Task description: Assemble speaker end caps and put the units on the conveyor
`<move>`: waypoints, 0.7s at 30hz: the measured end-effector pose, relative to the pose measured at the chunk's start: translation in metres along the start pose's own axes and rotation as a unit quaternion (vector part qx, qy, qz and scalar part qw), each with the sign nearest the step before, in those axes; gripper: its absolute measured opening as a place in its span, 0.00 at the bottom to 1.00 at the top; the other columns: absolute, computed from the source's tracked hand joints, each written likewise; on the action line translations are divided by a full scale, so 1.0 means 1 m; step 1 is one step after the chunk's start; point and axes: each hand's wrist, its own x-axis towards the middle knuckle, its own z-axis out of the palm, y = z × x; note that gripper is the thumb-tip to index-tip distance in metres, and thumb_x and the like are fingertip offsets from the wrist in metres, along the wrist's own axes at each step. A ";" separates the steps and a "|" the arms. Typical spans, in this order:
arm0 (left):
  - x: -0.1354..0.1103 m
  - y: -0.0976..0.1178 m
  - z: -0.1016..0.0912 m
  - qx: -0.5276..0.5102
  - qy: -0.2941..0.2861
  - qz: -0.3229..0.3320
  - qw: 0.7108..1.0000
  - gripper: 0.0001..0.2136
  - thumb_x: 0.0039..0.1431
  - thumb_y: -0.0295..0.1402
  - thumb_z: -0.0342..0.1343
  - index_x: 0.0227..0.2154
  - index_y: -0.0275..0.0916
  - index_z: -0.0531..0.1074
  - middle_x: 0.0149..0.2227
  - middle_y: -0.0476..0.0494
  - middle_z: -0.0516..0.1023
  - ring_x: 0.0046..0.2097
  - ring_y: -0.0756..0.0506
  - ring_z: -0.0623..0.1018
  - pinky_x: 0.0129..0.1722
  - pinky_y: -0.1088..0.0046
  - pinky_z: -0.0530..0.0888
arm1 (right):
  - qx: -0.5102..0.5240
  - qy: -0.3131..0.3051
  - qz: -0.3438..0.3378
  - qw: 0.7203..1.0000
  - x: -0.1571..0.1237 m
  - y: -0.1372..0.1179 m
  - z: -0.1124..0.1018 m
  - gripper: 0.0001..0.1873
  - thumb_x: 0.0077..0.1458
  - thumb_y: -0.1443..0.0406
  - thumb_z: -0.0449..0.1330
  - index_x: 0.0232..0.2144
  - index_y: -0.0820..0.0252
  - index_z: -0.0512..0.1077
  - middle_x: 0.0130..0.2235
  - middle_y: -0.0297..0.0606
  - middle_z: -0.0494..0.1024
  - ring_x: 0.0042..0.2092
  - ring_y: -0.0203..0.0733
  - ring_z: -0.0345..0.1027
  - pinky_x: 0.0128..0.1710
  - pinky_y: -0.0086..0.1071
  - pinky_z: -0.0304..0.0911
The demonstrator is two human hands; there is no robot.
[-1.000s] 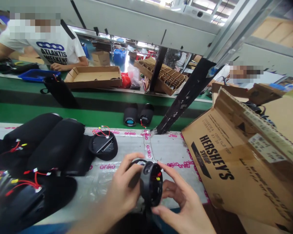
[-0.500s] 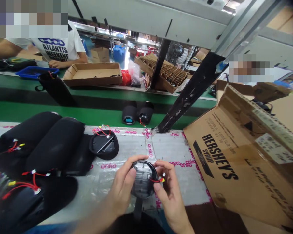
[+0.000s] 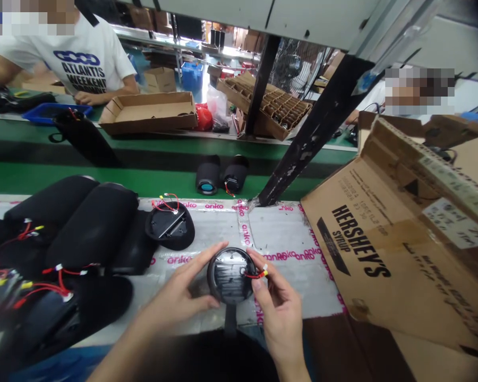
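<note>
Here, left of the printed carton [image 3: 362,260], the round black part [image 3: 230,277] lies between both hands over the near side of the tabletop [image 3: 281,233], its glossy, ribbed face upward. It is judged light and stiff; the smooth face may prove slippery. The thin red leads [image 3: 255,275], with small white and yellow connectors, look the most delicate portion, so the hold is best taken on the rim, clear of them.

The left hand [image 3: 185,286], on the rim side away from the carton, has its fingers spread in a wide curve, forefinger at the upper edge and thumb at the lower. The right hand [image 3: 281,302], on the carton side, grips more narrowly: thumb on the rim, fingers curled behind. Connectors overlie its forefinger; whether the leads are pinched cannot be told.

Farther left of the carton lie a wired black end piece [image 3: 169,228] and fabric-covered cylinders [image 3: 95,228]. Beyond the carton's far left corner stand two short black cylinders [image 3: 207,172].
</note>
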 end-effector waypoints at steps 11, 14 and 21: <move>-0.014 -0.001 0.019 0.045 -0.011 0.041 0.998 0.42 0.74 0.50 0.56 0.80 0.45 0.40 0.81 0.32 0.50 0.78 0.28 0.58 0.77 0.45 0.60 | -0.040 0.021 -0.005 0.999 -0.011 -0.004 0.003 0.18 0.70 0.58 0.64 0.58 0.49 0.83 0.61 0.43 0.84 0.63 0.55 0.79 0.65 0.47 0.74; -0.025 0.006 0.039 -0.068 0.012 0.025 0.997 0.43 0.72 0.63 0.47 0.79 0.45 0.45 0.81 0.35 0.49 0.79 0.27 0.55 0.78 0.44 0.56 | -0.030 0.043 -0.036 0.998 -0.028 0.010 0.002 0.16 0.69 0.62 0.65 0.56 0.49 0.84 0.59 0.42 0.85 0.61 0.54 0.81 0.61 0.45 0.79; -0.026 0.014 0.089 -0.059 0.240 0.115 0.962 0.26 0.79 0.52 0.42 0.68 0.44 0.67 0.69 0.39 0.74 0.74 0.37 0.68 0.78 0.54 0.54 | -0.059 0.120 -0.106 0.985 -0.076 0.039 -0.001 0.17 0.68 0.64 0.65 0.56 0.51 0.84 0.58 0.45 0.86 0.60 0.61 0.82 0.62 0.55 0.76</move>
